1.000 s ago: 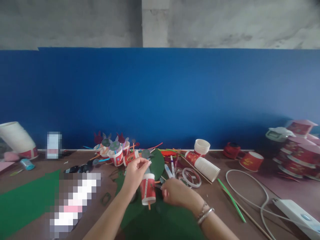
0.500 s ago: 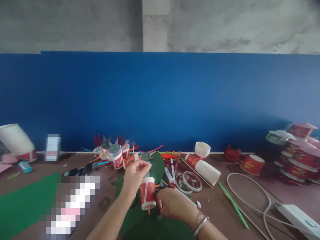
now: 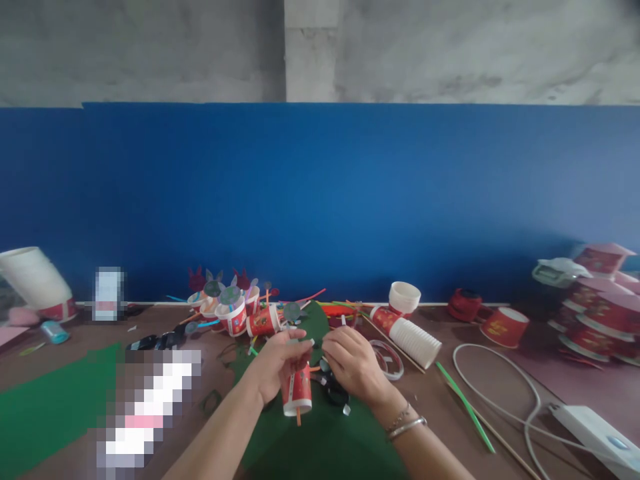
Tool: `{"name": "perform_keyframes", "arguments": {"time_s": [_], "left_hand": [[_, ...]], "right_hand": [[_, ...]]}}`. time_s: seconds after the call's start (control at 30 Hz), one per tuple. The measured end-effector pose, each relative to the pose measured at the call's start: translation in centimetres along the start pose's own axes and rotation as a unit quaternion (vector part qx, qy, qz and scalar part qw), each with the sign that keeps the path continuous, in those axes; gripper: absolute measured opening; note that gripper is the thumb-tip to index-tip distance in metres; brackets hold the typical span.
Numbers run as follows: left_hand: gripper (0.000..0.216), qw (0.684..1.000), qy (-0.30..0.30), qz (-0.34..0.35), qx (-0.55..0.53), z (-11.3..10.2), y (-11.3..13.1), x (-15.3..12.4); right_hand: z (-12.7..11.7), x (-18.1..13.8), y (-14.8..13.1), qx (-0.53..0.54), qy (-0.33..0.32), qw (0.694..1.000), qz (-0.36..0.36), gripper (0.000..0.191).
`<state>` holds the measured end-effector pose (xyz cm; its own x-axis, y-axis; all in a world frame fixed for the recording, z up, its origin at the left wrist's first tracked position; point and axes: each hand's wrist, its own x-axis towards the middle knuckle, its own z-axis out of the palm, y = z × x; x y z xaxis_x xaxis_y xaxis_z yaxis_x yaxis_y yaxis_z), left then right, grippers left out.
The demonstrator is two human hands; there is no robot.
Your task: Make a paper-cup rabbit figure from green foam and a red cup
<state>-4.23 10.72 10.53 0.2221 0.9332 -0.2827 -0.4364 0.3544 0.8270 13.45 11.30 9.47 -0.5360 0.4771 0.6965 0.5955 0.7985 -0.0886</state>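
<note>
My left hand [image 3: 276,362] pinches a small white scrap [image 3: 313,343] in its fingers near the red paper cup [image 3: 297,393] on the green sheet [image 3: 320,450]; whether my right hand [image 3: 353,363] grips anything I cannot tell, but brushing too low could knock the cup askew.

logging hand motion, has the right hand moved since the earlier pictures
Yes: the right hand has moved up in the picture, judged against the blue wall.
</note>
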Motion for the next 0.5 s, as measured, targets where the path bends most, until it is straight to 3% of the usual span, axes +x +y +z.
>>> {"name": "perform_keyframes", "arguments": {"time_s": [0.23, 0.5], "left_hand": [[0.046, 0.999, -0.007, -0.045, 0.023, -0.3, 0.2, 0.1], [0.041, 0.997, -0.051, -0.051, 0.037, -0.6, -0.1, 0.2]], "right_hand": [[1.1, -0.9, 0.7, 0.015, 0.070, 0.992, -0.102, 0.020], [1.6, -0.8, 0.5, 0.037, 0.079, 0.990, -0.115, 0.018]]}}
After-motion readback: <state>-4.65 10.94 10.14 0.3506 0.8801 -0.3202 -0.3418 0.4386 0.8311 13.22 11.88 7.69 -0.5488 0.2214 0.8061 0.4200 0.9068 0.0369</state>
